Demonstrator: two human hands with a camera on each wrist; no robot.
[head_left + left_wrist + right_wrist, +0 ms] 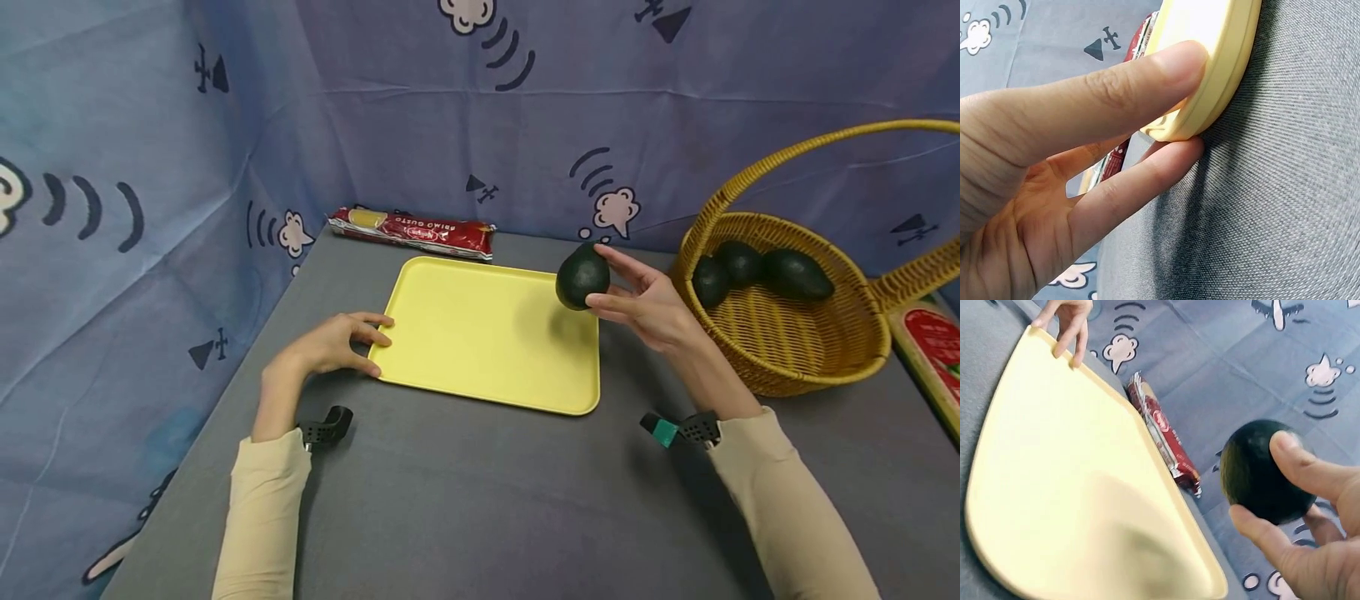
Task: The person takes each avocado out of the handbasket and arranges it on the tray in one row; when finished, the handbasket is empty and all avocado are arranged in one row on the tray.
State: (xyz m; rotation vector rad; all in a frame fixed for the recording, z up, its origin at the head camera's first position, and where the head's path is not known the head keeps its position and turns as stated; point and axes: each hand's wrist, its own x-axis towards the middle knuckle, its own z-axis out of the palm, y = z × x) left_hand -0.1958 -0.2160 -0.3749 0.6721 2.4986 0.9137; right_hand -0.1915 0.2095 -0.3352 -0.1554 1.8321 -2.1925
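A dark green avocado [582, 277] is pinched between the thumb and fingers of my right hand [647, 302]. It is held above the right end of a yellow tray [487, 333], and its shadow falls on the tray in the right wrist view. My left hand [333, 344] grips the tray's left end. In the left wrist view the thumb [1175, 69] lies over the rim while a finger [1147, 172] presses in low at the corner. Nothing lies on the tray.
Several more avocados [797, 275] sit in a yellow wicker basket [806, 379] with a tall handle, right of my right hand. A red packet [420, 232] lies behind the tray. Another red-and-green package [930, 342] is partly hidden by the basket. A patterned blue cloth [525, 125] hangs behind.
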